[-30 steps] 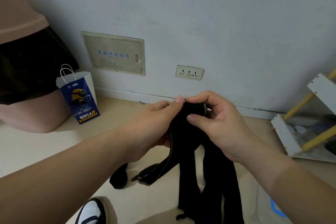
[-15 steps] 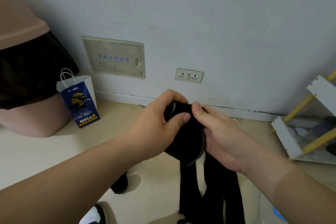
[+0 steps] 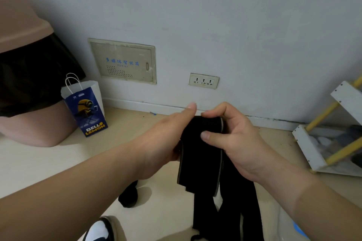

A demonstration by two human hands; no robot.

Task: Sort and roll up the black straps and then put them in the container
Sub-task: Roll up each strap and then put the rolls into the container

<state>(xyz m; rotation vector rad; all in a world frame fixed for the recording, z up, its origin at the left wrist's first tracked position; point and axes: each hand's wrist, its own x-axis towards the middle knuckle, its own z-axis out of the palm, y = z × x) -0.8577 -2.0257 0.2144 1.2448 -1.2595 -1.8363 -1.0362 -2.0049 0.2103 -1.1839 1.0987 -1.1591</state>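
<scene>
A wide black strap (image 3: 201, 154) with a pale edge hangs folded between both my hands in the middle of the view. My left hand (image 3: 166, 141) holds its left side, thumb stretched along the top fold. My right hand (image 3: 233, 139) grips the fold from the right, thumb pressed on the front and fingers curled over the top. The strap's long tails (image 3: 225, 217) drop toward the floor. A rolled black strap (image 3: 129, 195) lies on the floor below my left forearm. No container shows clearly; a blue-rimmed clear object (image 3: 299, 229) sits at the bottom right.
A blue paper bag (image 3: 86, 107) stands by the wall at left, beside a tan bin with a black liner (image 3: 29, 76). A white and yellow rack (image 3: 333, 135) stands at right. My shoe (image 3: 103, 229) is at the bottom edge. A socket (image 3: 203, 81) sits on the wall.
The bunched strap has been flattened into a longer fold hanging down. My right hand has shifted from behind it to gripping its top and front; my left thumb now lies along the top.
</scene>
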